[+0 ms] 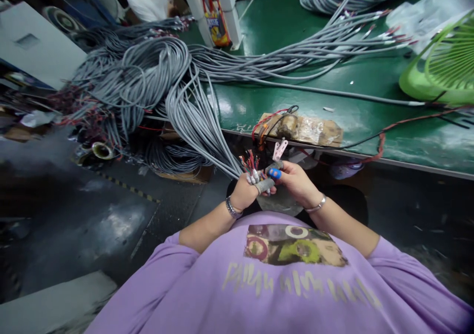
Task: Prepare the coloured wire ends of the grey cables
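My left hand point(245, 191) is closed round the ends of a bundle of grey cables point(202, 126), whose stripped red, white and dark wires point(251, 162) stick up above the fist. Close beside it on the right, my right hand point(292, 178) is closed with its fingers at the wire ends. Blue wrapping shows on its thumb, and grey wrapping is on fingers of both hands. What the right fingers pinch is too small to make out. Just above the right hand, a pale pink clip-like piece point(280, 149) shows at the table edge.
The green table point(370, 121) holds more grey cable coils point(148, 72), a taped cardboard piece point(314, 130) with thin wires, a green fan point(444, 67) and a plastic bag point(433, 18). A white post point(225, 8) stands at the back. A person in white point(148, 3) is at the upper left.
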A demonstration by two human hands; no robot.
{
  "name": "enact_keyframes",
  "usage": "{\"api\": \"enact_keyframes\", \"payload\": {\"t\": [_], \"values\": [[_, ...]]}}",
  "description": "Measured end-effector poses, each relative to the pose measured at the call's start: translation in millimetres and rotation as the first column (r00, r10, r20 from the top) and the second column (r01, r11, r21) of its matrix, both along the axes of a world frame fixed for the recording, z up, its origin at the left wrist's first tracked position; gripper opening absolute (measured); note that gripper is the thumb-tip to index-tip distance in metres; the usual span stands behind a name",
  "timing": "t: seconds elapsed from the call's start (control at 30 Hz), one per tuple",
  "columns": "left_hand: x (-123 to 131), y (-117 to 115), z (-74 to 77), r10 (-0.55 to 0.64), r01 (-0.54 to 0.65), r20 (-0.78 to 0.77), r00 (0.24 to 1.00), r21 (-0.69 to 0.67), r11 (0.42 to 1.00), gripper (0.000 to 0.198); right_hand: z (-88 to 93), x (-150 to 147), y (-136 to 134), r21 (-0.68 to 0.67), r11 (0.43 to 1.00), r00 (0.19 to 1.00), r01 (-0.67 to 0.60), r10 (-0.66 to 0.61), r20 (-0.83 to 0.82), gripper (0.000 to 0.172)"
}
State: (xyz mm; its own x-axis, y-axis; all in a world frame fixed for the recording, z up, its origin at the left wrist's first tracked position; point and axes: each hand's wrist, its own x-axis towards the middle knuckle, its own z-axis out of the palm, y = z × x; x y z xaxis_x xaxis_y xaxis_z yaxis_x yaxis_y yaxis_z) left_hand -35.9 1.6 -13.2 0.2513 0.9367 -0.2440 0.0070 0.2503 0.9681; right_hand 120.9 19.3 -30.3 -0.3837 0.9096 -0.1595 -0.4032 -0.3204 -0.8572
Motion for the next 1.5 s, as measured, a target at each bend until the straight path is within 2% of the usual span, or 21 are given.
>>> {"api": "enact_keyframes", "payload": {"t": [0.13,0.23,0.3,0.43,0.53,0.63,0.83,0.93,1.03,1.23,1.5], "values": [[-1,0,-5.4,0.105,-0.107,0.104,0.989,0.008,0.994,0.035,-7.2,2,3,-0.083,0.995,0.996,0.05,-0.056,-0.068,0.032],[1,1,-6.9,0.163,-0.164,0.127,0.978,-0.006,0.986,0.036,-11.1,6,4,-0.198,0.973,0.989,0.12,-0.135,-0.067,0.032],[2,1,-7.6,0.184,-0.185,0.136,0.974,-0.005,0.983,0.036,-10.4,9,3,-0.229,0.967,0.988,0.112,-0.133,-0.077,0.031],[2,0,-9.5,0.152,-0.157,0.103,0.983,0.036,0.987,0.035,-2.1,9,-1,-0.124,0.992,0.999,-0.001,-0.003,-0.039,0.031],[2,-1,-8.4,0.11,-0.111,0.027,0.994,0.054,0.992,0.034,3.9,7,-1,-0.022,0.999,0.997,-0.026,0.028,0.077,0.032],[2,-2,-6.1,0.09,-0.089,-0.02,0.996,0.036,0.995,0.034,5.8,7,0,-0.005,0.998,0.988,-0.06,0.061,0.14,0.031],[1,-1,-11.6,0.141,-0.143,0.037,0.989,0.056,0.988,0.034,5.6,3,-1,-0.055,0.998,0.995,0.016,-0.01,0.103,0.028],[1,1,-12.8,0.086,-0.087,0.028,0.996,0.066,0.994,0.031,5.6,-3,-3,-0.072,0.997,0.997,0.039,-0.034,0.063,0.029],[1,2,-10.4,0.03,-0.03,0.012,0.999,0.047,0.998,0.03,5.7,-8,-3,-0.036,0.999,0.998,0.037,-0.035,0.051,0.03],[2,0,-9.5,0.165,-0.166,0.051,0.985,0.013,0.986,0.035,2.8,-6,0,0.019,0.996,0.992,0.085,-0.086,0.088,0.033],[10,2,-9.0,0.314,-0.312,0.147,0.938,-0.035,0.949,0.035,-2.4,-5,-2,-0.016,0.986,0.985,0.163,-0.162,0.063,0.034]]}}
